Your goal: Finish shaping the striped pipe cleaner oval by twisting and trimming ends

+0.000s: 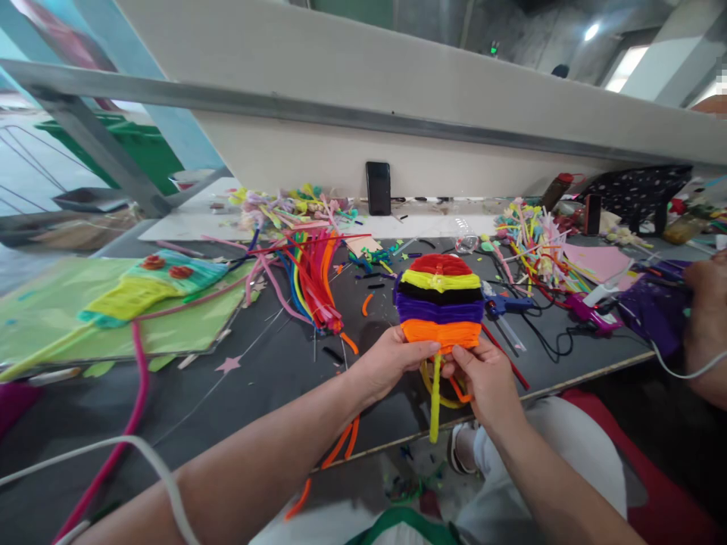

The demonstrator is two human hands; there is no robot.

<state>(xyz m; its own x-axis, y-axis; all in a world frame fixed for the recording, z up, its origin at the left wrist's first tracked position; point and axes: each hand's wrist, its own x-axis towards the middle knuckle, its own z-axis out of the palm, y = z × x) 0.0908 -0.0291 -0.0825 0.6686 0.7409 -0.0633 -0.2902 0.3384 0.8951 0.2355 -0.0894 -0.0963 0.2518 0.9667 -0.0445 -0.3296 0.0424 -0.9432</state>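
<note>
Between my two hands is a rounded, striped pipe-cleaner piece (440, 303) in red, yellow, black, purple and orange bands. My left hand (397, 356) pinches its lower left edge, thumb on the orange band. At the lower right edge, my right hand (477, 371) grips it with the thumb in front. A yellow pipe-cleaner stem (435, 401) hangs down from the bottom middle, between the hands. Behind my right fingers a loop of orange and yellow pipe cleaner shows in part. Most fingers are hidden behind the piece.
Coloured pipe cleaners (321, 280) lie in a bundle left of centre. A yellow-and-teal piece (153, 284) rests on a green sheet (187, 333). To the right are a blue glue gun (508, 304), a magenta glue gun (594, 314) and cables. A phone (379, 189) leans on the back panel. Another person's arm (707, 325) is at far right.
</note>
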